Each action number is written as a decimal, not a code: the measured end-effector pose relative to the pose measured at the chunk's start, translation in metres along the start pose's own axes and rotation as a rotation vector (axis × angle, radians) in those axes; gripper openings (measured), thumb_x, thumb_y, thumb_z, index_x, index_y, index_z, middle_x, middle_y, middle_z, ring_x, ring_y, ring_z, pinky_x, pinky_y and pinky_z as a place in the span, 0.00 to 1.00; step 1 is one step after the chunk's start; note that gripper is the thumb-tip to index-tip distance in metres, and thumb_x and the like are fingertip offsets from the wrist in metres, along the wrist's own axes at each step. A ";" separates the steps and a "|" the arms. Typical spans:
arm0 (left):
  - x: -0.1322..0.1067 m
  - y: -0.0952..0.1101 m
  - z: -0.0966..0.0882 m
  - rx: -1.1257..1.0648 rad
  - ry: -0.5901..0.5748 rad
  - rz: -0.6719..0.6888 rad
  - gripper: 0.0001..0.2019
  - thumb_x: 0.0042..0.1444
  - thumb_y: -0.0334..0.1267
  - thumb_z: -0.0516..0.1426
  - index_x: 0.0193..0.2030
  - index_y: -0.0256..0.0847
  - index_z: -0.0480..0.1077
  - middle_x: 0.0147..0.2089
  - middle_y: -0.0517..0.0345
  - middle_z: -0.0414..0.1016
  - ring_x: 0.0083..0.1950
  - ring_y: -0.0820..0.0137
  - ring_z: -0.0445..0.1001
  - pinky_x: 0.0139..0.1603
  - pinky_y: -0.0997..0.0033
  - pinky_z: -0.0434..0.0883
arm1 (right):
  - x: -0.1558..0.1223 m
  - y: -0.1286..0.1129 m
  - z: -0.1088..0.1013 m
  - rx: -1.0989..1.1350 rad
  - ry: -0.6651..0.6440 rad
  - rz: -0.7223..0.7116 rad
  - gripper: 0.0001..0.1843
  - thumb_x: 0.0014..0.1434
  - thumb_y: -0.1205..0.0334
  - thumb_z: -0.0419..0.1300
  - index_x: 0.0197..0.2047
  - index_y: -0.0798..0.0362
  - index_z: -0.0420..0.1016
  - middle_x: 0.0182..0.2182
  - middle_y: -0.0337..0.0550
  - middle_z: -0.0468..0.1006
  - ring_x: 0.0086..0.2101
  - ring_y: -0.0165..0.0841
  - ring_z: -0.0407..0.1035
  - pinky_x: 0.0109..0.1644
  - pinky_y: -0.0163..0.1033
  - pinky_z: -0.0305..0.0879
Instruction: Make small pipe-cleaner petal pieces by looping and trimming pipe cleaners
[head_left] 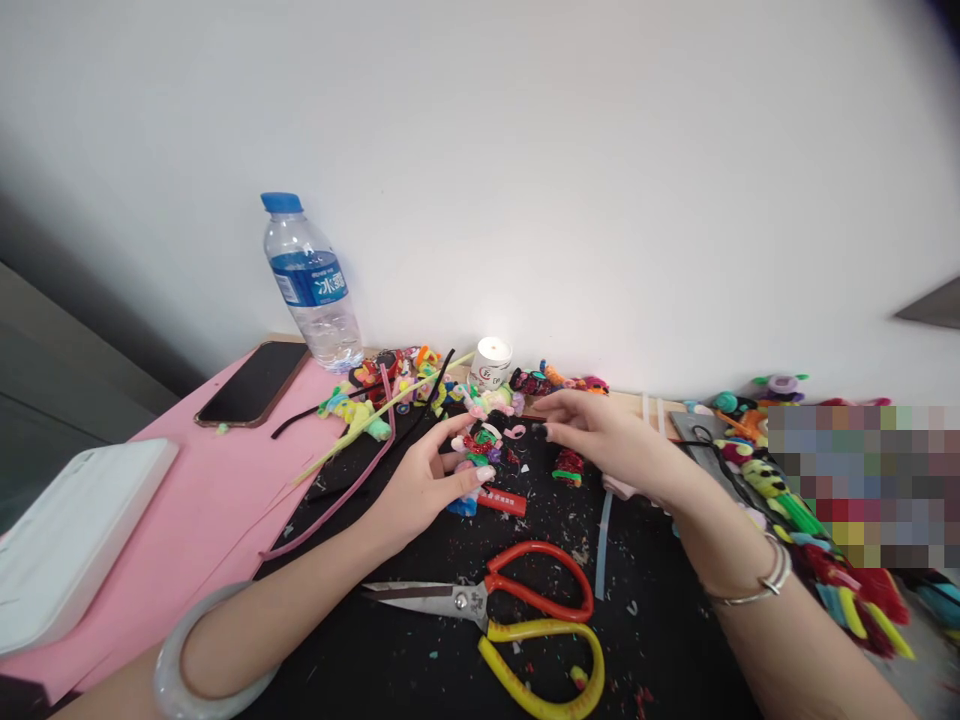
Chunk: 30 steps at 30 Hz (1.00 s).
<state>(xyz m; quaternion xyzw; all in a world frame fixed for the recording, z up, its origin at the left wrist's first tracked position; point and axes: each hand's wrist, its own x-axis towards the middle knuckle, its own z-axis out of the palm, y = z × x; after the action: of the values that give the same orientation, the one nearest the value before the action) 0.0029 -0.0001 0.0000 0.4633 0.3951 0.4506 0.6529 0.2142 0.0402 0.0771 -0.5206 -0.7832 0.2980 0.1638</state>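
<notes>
My left hand [442, 468] is closed around a small fuzzy pipe-cleaner figure [484, 440] with red, green and purple parts, its thumb and fingers pinching it. To its right my right hand [592, 432] hovers with the fingers stretched toward the figure and a gap between index finger and thumb. A small black bit shows at the thumb tip; whether it is held is unclear. Below the hands lie open scissors [472, 600] with one red and one yellow handle. A red label or lighter-like strip [502, 501] lies just under the left fingertips.
A white cup [492, 362] glows inside by the wall. Left of it stand a water bottle [311, 285], a phone [253, 383] and a white box [82, 535]. Loose pipe cleaners [337, 515] and several fuzzy figures [772, 485] lie around the black mat [360, 665].
</notes>
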 end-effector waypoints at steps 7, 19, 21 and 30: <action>0.000 0.000 0.000 0.013 0.061 0.012 0.30 0.46 0.35 0.64 0.57 0.41 0.62 0.55 0.52 0.68 0.46 0.69 0.71 0.46 0.71 0.68 | -0.032 0.016 -0.036 -0.543 0.102 0.284 0.13 0.56 0.60 0.51 0.23 0.52 0.70 0.21 0.42 0.73 0.24 0.34 0.66 0.28 0.37 0.55; 0.003 -0.005 -0.002 0.058 0.081 0.091 0.29 0.47 0.36 0.63 0.56 0.42 0.61 0.57 0.53 0.64 0.49 0.68 0.70 0.48 0.70 0.68 | -0.072 0.076 0.001 -0.670 0.047 0.574 0.21 0.49 0.62 0.54 0.47 0.59 0.67 0.38 0.57 0.76 0.38 0.46 0.72 0.34 0.40 0.60; 0.003 -0.006 -0.002 0.070 0.077 0.110 0.29 0.47 0.36 0.63 0.57 0.42 0.61 0.58 0.52 0.63 0.48 0.68 0.70 0.46 0.71 0.69 | -0.072 0.074 0.004 -0.642 0.128 0.603 0.24 0.50 0.60 0.54 0.50 0.59 0.65 0.38 0.58 0.77 0.37 0.48 0.73 0.34 0.41 0.61; -0.002 -0.005 0.002 0.090 -0.021 0.133 0.28 0.49 0.32 0.62 0.57 0.44 0.59 0.57 0.53 0.61 0.42 0.73 0.69 0.41 0.75 0.67 | -0.082 0.058 -0.007 -0.379 0.684 0.577 0.17 0.54 0.53 0.53 0.41 0.55 0.71 0.29 0.50 0.77 0.31 0.44 0.71 0.34 0.42 0.63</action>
<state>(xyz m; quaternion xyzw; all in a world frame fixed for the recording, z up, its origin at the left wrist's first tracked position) 0.0055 -0.0029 -0.0041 0.5220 0.3767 0.4698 0.6041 0.2926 -0.0164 0.0502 -0.8051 -0.5488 -0.0047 0.2248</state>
